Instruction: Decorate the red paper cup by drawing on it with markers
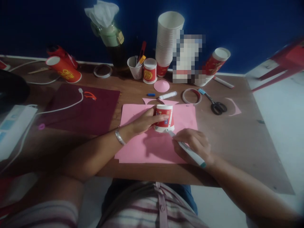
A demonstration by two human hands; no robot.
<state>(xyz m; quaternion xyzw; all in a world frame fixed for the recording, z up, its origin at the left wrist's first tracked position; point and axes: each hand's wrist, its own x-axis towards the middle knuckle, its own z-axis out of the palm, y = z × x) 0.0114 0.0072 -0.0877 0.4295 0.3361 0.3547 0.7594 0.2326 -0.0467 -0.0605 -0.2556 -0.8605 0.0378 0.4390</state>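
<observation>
**Marker (pixel 190 153) set to the wide end of a cup (pixel 163 111)**

In the head view, the cup was held over the pink paper (pixel 156 155), near the middle of the table (pixel 249 152); its long axis ran from the person's side toward the wall (pixel 142 19), the wider end nearer the person and the narrower one farther off; the marker slanted, its tip pointing away and to the left, at or just beside the white band on the cup's near end, its green end back by the right wrist.

The left hand (pixel 145 123) came in from the left, wrist ringed by a bracelet (pixel 120 137); it was wrapped partway round the cup, thumb laid across the front, the other fingers mostly hidden; the right hand (pixel 193 142) was curled in a writing grip, with the marker pinched toward the thumb and fingertips.

The cup was red with white bands, a blue patch and small print, too fine to read; the red cup (pixel 63 70) at left bore yellow lettering, and the small cup (pixel 149 71) a yellow emblem, both illegible.
</observation>
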